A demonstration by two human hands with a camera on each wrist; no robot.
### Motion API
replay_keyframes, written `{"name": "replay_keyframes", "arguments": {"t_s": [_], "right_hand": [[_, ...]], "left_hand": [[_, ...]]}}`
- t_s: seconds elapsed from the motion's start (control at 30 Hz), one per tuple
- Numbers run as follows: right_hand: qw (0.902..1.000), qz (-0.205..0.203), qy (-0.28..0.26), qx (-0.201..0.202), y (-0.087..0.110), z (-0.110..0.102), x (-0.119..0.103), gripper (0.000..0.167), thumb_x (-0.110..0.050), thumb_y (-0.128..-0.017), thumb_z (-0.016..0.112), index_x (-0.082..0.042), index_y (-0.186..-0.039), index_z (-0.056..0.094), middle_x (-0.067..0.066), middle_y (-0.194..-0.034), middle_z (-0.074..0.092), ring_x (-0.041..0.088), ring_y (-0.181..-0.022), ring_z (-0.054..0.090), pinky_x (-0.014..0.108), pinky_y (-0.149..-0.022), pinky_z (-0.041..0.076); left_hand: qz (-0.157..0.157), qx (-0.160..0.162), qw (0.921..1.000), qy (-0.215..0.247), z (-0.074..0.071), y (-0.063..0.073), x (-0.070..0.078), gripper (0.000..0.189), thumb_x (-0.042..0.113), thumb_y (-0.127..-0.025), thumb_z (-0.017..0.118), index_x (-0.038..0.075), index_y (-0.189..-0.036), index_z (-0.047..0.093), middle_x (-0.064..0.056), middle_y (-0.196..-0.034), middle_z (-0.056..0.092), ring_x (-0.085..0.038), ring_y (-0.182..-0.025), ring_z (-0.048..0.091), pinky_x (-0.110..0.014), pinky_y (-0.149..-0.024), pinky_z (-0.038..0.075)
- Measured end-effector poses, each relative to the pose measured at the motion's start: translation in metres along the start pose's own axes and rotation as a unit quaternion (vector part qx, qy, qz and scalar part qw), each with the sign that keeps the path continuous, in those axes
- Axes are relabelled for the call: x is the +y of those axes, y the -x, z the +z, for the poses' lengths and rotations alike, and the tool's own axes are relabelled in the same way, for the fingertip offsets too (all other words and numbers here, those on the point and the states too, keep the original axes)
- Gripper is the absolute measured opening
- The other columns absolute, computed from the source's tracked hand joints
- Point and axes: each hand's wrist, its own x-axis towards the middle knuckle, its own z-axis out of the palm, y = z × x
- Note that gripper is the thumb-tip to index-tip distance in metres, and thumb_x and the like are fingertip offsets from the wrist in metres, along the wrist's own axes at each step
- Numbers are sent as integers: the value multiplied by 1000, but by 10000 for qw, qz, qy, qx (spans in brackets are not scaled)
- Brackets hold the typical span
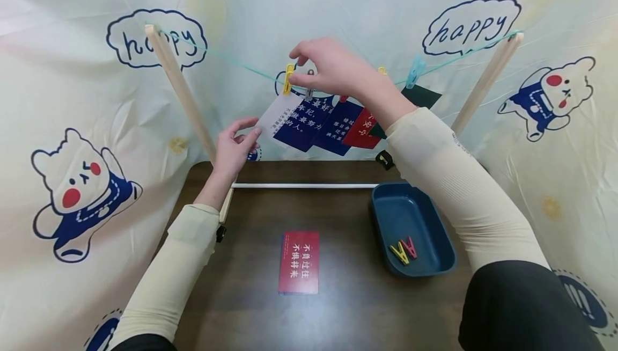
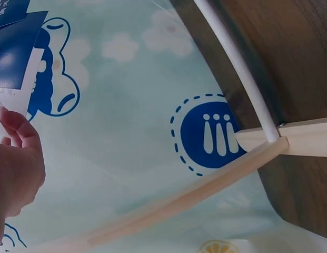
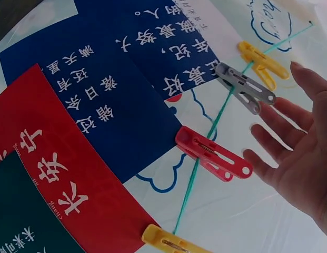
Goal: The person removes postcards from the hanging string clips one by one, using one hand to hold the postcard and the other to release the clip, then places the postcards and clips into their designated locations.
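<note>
My left hand (image 1: 234,147) pinches the lower left corner of a white card (image 1: 276,116) between thumb and fingers. A yellow clothespin (image 1: 287,80) fastens that card's top to a green string. Around this clothespin my right hand (image 1: 333,66) is spread, thumb tip close to its handle end; the right wrist view shows the fingers apart with nothing between them. Beside the white card hang two blue cards (image 1: 301,125), a red card (image 1: 359,130) and a dark green card (image 1: 420,97). They are held by a grey clothespin (image 3: 245,84), a red clothespin (image 3: 213,153) and others.
Wooden posts (image 1: 181,90) hold the string at both sides, with a white rod (image 1: 304,185) low between them. A stack of cards (image 1: 299,262) lies on the brown table (image 1: 251,297). The blue tray (image 1: 412,206) contains a yellow clothespin (image 1: 399,253) and a pink one.
</note>
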Motion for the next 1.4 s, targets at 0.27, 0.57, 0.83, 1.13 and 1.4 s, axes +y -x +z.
{"name": "replay_keyframes", "arguments": {"t_s": [0.27, 0.57, 0.83, 1.13, 1.4], "right_hand": [[9990, 254, -369, -68, -5, 6, 3, 59, -45, -107, 53, -9, -153, 47, 7, -136, 67, 24, -140, 45, 39, -118, 38], [9970, 150, -752, 72, -10, 9, 7, 44, -44, -107, 57, -13, -138, 60, 4, -123, 71, 17, -121, 59, 34, -108, 46], [9961, 204, -859, 35, -10, 8, 5, 45, -43, -105, 60, -13, -138, 60, 3, -125, 71, 16, -120, 61, 33, -110, 45], [9937, 77, -1110, 117, -10, 10, 6, 33, -35, -105, 63, -12, -128, 63, 3, -119, 71, 15, -107, 64, 32, -105, 47], [9907, 4, -1321, 333, -10, 11, 5, 27, -32, -104, 66, -11, -121, 63, 1, -112, 70, 15, -104, 64, 30, -100, 47]], "left_hand": [[100, -60, 9998, 154, 7, -3, 0, 33, 16, -104, 65, -3, -131, 65, -10, -115, 67, -7, -69, 64, -20, -64, 56], [208, 15, 9996, 197, 7, -3, 4, 31, 15, -102, 69, -9, -122, 66, -1, -96, 66, -7, -65, 61, -18, -60, 53], [243, 116, 9996, 130, 6, -2, 6, 28, 15, -101, 70, -8, -117, 68, -2, -91, 66, -8, -65, 62, -18, -60, 53], [210, 251, 9992, 239, 5, 1, 8, 27, 12, -101, 70, -11, -116, 68, -1, -88, 67, -7, -64, 61, -17, -60, 53], [274, 321, 9990, 139, 1, -1, 9, 27, 12, -100, 71, -11, -115, 69, 0, -87, 68, -8, -64, 62, -17, -61, 54]]}}
